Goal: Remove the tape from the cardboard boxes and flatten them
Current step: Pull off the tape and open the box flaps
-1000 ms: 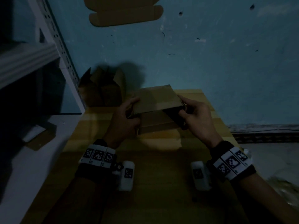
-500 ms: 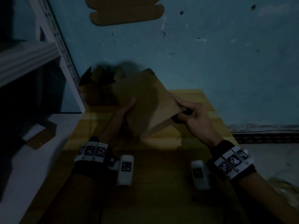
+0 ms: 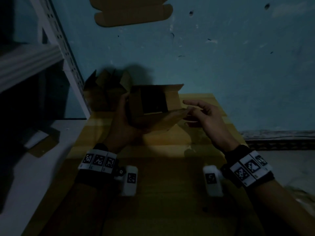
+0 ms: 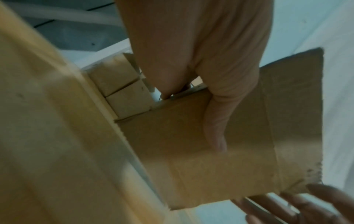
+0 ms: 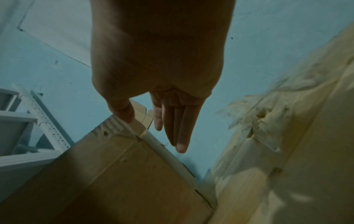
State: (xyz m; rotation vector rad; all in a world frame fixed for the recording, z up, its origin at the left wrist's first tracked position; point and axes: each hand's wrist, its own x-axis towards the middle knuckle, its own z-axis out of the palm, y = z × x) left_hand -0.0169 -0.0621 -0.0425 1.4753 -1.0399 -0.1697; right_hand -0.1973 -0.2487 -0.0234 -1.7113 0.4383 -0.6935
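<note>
A small brown cardboard box [image 3: 136, 114] hangs above the wooden table [image 3: 153, 184], its dark open end turned toward me and its flaps spread. My left hand [image 3: 125, 108] grips the box's left side. In the left wrist view its thumb [image 4: 216, 128] lies across a panel of the box [image 4: 191, 159] and the fingers go behind it. My right hand [image 3: 192, 108] is at the lower right flap with its fingers straight. In the right wrist view only the thumb [image 5: 124, 113] touches the flap's edge [image 5: 114, 166]. I cannot make out any tape.
More open cardboard boxes [image 3: 105, 92] stand at the table's far left corner. A flattened box [image 3: 133, 12] lies on the blue surface beyond. White metal shelving [image 3: 64, 48] runs along the left, with a cardboard scrap [image 3: 42, 145] on a white ledge.
The box has turned so its open end faces me. My right hand released the right end and straightened its fingers. My left hand shifted to grip the left side.
</note>
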